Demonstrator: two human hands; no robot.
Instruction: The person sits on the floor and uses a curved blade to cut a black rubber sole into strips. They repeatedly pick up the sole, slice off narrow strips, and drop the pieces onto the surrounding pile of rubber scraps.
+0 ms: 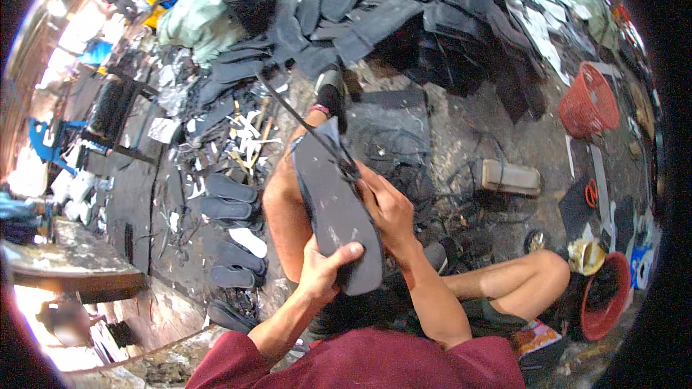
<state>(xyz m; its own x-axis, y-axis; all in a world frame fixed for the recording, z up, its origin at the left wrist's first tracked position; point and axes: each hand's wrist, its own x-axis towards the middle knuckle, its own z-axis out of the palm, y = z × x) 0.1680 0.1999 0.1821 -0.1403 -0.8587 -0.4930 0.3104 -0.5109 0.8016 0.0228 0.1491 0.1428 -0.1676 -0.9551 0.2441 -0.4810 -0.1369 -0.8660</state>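
A dark grey sandal sole (337, 209) lies slantwise over my lap, its flat face toward me. My left hand (322, 265) grips it near the lower end, thumb pressed on the face and fingers behind. At the sole's right edge, my right hand (384, 205) is closed where a long, thin black strip (297, 115) meets the edge. That strip runs up and left across the sole's upper end and past it. The right fingertips are partly hidden, so whether they pinch the strip or the sole's edge is hard to see.
Cut black sheets (360, 11) are heaped ahead. Several finished-looking soles (229, 198) lie at the left, near pale scraps (252, 133). On the right are a red basket (590, 101), a beige block (510, 176), orange-handled scissors (592, 193) and a red bucket (605, 297). A wooden bench (76, 279) stands at left.
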